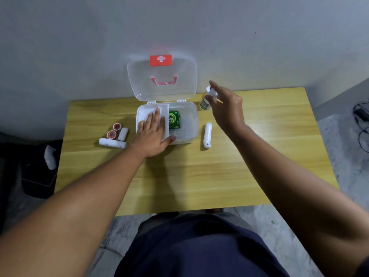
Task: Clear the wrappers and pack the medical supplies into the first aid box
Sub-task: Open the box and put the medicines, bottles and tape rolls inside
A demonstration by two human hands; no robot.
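Over the first aid box point(192, 124), left hand point(152, 134) lies flat on the white tray point(147, 110), fingers spread. Right hand point(226, 105) hovers by the spray bottle point(206, 100), fingers loosely apart, gripping nothing.

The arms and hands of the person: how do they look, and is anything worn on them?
Both arms are bare from the bottom edge of the picture up to the fingers; no sleeve shows. The left hand and the right hand carry no glove. No watch, bracelet or ring can be seen at either wrist or on the fingers. No marking, bandage or cable is on them.
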